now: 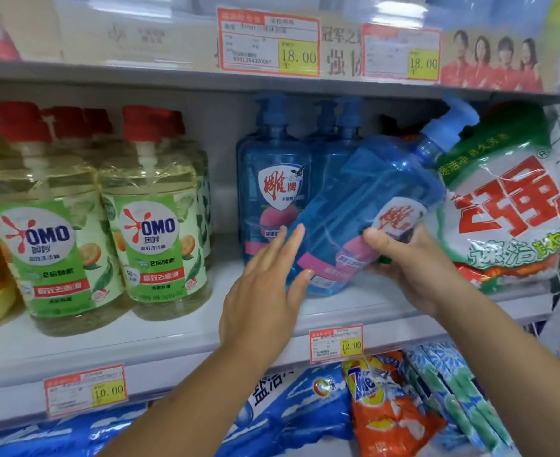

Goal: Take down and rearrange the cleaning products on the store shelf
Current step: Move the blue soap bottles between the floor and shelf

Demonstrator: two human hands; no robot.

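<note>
My right hand grasps the blue pump bottle at its lower label, fingers curled round it. My left hand lies with straight fingers against its left side. The bottle is tilted, pump up right, over the middle shelf, between the upright blue bottles and the detergent bag.

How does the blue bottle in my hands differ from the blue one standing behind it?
The held blue bottle leans, pump toward upper right; the shelf blue bottle stands upright. The right hand grips the held one, left hand flat against it; no hand grips the shelf one. Both are blue pump bottles with matching labels.
</note>
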